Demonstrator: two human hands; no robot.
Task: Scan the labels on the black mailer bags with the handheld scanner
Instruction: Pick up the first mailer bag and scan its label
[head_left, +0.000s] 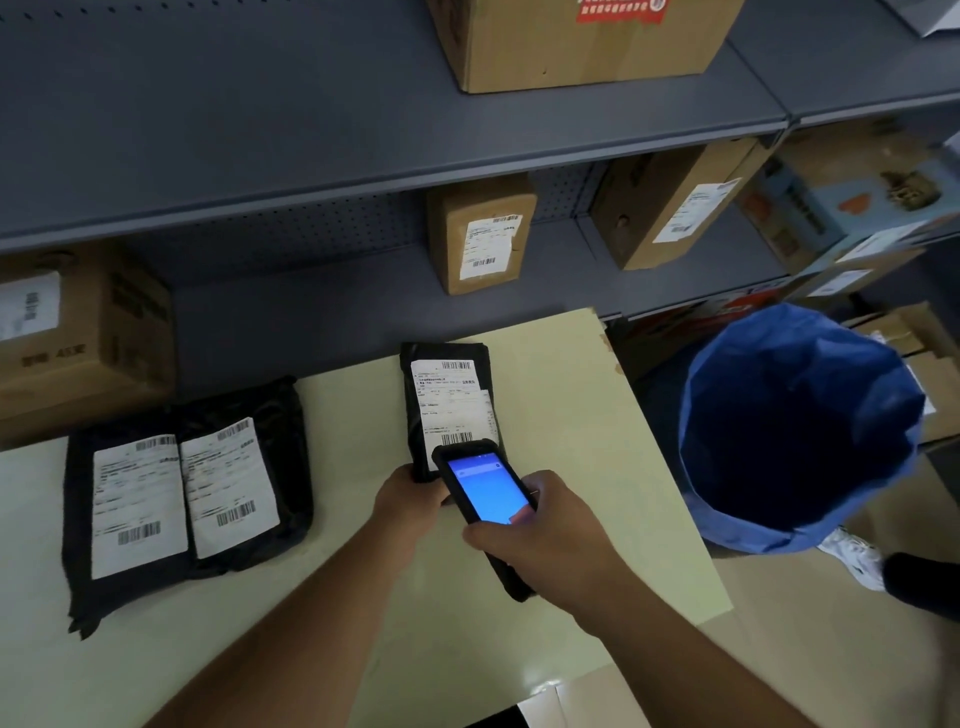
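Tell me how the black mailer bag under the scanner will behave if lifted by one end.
The mailer bag would probably sag, since its wrinkled plastic film looks soft. It looks flat and thin, so likely light. The glossy film may slip in the left hand gripping its near edge.

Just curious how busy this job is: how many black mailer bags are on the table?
3. Two lie side by side at the table's left, left bag and right bag. The third is in the middle, held by the left hand. None appear hidden.
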